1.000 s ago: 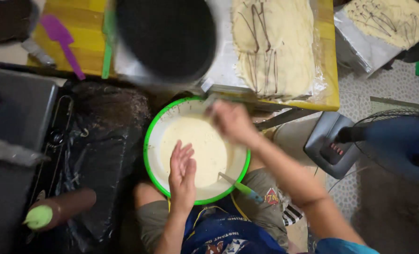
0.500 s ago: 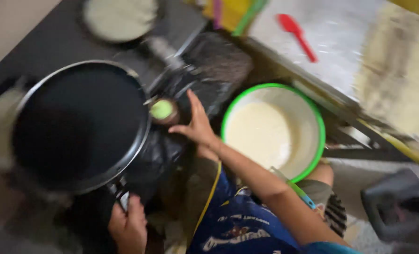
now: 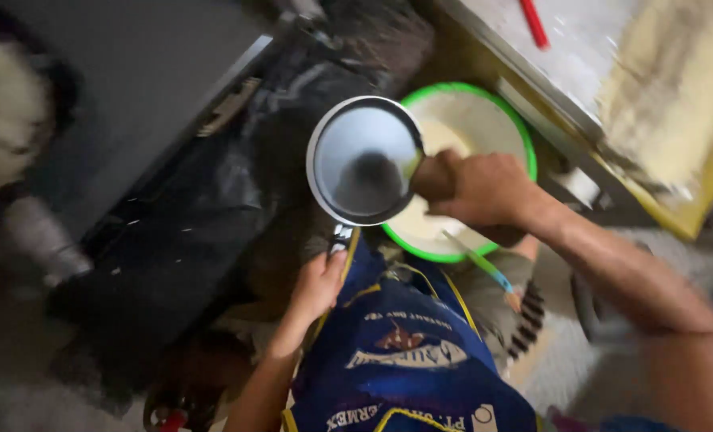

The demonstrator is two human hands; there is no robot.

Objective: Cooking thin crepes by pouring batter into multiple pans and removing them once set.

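Observation:
My left hand (image 3: 318,284) grips the handle of a round dark pan (image 3: 364,160) and holds it over my lap, beside a green-rimmed bowl (image 3: 507,120) of pale batter. In my right hand (image 3: 484,190), above the bowl, is a brown bottle (image 3: 432,178). Its green tip touches the pan's right rim. A thin green and blue stick (image 3: 478,262) leans on the bowl's near edge. I wear a blue apron (image 3: 404,360).
A black stove top (image 3: 140,88) and crumpled black plastic (image 3: 172,248) lie to the left. At the upper right is a metal counter (image 3: 580,48) with a red spatula (image 3: 534,22) and a sheet of pale flatbread (image 3: 676,88).
My right hand has picked up the brown bottle and brought it to the pan's rim. The left hand has swung the pan from the stove to beside the bowl. The view shifted.

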